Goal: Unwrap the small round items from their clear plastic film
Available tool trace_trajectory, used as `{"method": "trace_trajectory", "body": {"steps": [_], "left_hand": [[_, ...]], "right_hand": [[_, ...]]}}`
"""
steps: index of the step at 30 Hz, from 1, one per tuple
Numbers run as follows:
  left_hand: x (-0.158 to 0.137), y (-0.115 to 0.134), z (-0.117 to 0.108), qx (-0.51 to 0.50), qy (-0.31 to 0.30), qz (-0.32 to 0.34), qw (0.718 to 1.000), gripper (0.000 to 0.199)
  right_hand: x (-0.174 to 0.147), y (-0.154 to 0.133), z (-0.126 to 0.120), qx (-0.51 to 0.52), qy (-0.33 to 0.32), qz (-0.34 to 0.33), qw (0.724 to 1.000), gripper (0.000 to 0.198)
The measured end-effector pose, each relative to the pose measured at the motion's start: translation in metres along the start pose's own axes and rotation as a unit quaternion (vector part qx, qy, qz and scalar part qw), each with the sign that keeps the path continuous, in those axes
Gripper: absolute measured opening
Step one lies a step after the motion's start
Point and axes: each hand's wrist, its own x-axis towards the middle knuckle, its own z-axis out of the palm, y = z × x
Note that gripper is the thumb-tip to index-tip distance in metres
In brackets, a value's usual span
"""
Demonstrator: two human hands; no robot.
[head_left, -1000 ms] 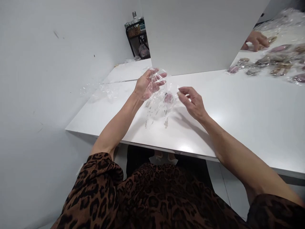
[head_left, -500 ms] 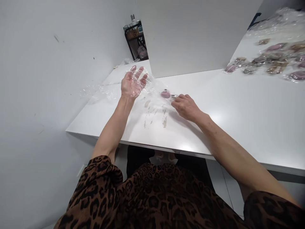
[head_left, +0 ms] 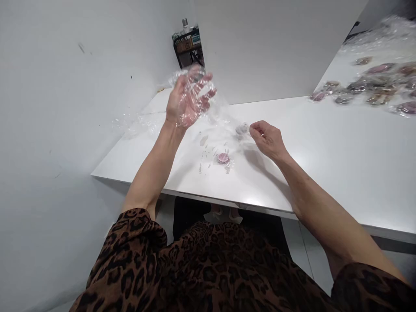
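Observation:
My left hand (head_left: pixel 188 100) is raised above the white table (head_left: pixel 325 147) with fingers spread, and a sheet of clear plastic film (head_left: pixel 219 110) clings over it. My right hand (head_left: pixel 268 138) pinches the other end of that film, where it bunches into a small pale wad (head_left: pixel 242 128) just above the tabletop. A small pink round piece (head_left: pixel 223 157) lies on the table below the stretched film, between my two hands, with a few smears beside it.
More crumpled clear film (head_left: pixel 143 123) lies at the table's left edge by the wall. Several wrapped pink and brown pieces (head_left: pixel 367 84) are spread over the far right. A white partition (head_left: pixel 273 47) stands behind; a dark shelf (head_left: pixel 188 47) sits beyond.
My left hand has lifted higher with the film. My right hand rose off the table pinching the film. The pink piece now lies free on the table, nearer to me.

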Motion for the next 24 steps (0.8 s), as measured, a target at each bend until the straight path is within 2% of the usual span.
{"method": "trace_trajectory", "body": {"steps": [3,5,8,11,14,17,18,20,21,24], "left_hand": [[0.008,0.019,0.013,0.102,-0.009,0.091,0.991,0.06],[0.01,0.024,0.018,0.149,-0.024,0.082,0.985,0.063],[0.007,0.028,0.015,0.144,-0.05,0.061,0.986,0.062],[-0.004,0.031,0.0,0.139,0.002,0.095,0.986,0.061],[-0.026,0.026,-0.014,0.15,0.021,0.076,0.986,0.062],[-0.061,0.002,-0.018,0.159,-0.056,-0.002,0.986,0.059],[-0.074,-0.009,-0.017,0.178,-0.086,-0.038,0.979,0.059],[-0.098,-0.033,-0.016,0.25,-0.123,-0.088,0.956,0.063],[-0.107,-0.043,-0.017,0.3,-0.126,-0.08,0.942,0.063],[-0.126,-0.063,-0.027,0.461,-0.088,0.011,0.883,0.038]], "right_hand": [[0.006,0.017,0.001,0.015,0.05,0.006,0.999,0.019],[0.01,0.028,0.001,0.023,0.071,0.022,0.997,0.021],[0.012,0.035,0.001,0.045,0.081,0.057,0.994,0.022],[0.009,0.027,0.002,0.096,0.058,0.078,0.991,0.03],[0.001,0.009,0.007,0.192,-0.012,0.058,0.98,0.049],[-0.011,-0.016,0.017,0.278,-0.105,0.029,0.954,0.078],[-0.016,-0.025,0.021,0.294,-0.138,0.022,0.946,0.082],[-0.028,-0.042,0.029,0.314,-0.208,0.012,0.926,0.072],[-0.034,-0.049,0.031,0.322,-0.245,0.007,0.914,0.062],[-0.046,-0.065,0.033,0.333,-0.321,0.002,0.887,0.039]]}}
